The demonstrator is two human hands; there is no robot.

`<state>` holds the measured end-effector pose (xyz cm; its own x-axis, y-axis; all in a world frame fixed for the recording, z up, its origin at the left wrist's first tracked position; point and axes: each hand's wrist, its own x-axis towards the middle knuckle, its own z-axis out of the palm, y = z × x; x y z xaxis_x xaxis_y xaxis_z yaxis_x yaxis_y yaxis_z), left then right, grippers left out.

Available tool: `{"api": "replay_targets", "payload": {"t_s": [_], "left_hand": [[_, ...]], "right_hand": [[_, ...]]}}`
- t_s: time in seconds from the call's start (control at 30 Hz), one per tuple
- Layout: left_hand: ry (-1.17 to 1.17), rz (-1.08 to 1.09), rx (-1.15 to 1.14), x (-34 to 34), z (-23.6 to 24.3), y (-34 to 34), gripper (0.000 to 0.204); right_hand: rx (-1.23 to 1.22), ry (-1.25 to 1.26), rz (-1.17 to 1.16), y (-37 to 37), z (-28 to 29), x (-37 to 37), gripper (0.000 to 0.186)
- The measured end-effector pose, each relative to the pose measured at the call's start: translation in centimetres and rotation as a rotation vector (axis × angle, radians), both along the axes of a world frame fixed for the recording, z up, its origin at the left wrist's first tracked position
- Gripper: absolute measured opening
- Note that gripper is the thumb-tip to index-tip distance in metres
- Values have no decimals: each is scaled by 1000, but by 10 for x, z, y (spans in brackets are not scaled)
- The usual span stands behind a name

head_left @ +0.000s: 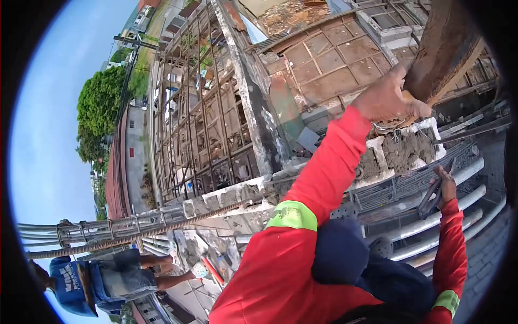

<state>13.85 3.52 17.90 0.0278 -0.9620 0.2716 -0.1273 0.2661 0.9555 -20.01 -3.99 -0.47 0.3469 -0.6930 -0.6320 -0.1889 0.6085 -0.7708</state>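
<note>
My left arm, in a red sleeve with a yellow-green band, stretches toward the upper right. At its end my left hand (389,96) is closed around the lower end of a brown wooden board (445,46), thumb on the near side. Just under this hand lies a row of hollow concrete blocks (398,148), their cells filled with grey mortar, with thin wire near the top. Farther right and lower, my right hand (447,186) is wrapped round a dark hand tool (429,201) with a flat end; its exact kind is unclear. Pale pipes run beneath that hand.
A ribbed steel bar (145,233) runs along the wall toward the left. Another person (102,281) in a blue shirt stands at the lower left. Rusty upright bars (202,108) and a concrete beam (251,102) rise beyond the wall. Pale pipes (431,235) lie at the right.
</note>
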Motion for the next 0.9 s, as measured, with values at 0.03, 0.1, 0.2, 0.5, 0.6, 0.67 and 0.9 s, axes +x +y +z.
{"api": "replay_targets", "payload": {"t_s": [0.03, 0.1, 0.2, 0.5, 0.6, 0.67, 0.9], "left_hand": [[24, 12, 8, -12, 8, 8, 106], [-44, 56, -2, -15, 3, 7, 104], [-163, 132, -23, -21, 1, 2, 99], [-433, 251, 27, -28, -12, -1, 95], [-360, 219, -14, -29, -11, -2, 95], [-382, 206, -98, -26, -15, -4, 95], [-416, 208, -20, -17, -10, -10, 91]], "right_hand": [[-2, -7, 12, -5, -6, 1, 31], [18, -66, -13, -7, -27, 2, 32], [14, -86, -25, -2, -29, 7, 32], [-59, -71, -18, 9, -19, 14, 31], [-144, -3, 7, 4, -38, -7, 31], [-270, 133, 80, -2, -54, -24, 34], [-1095, 346, 1110, 59, 85, 36, 64]]}}
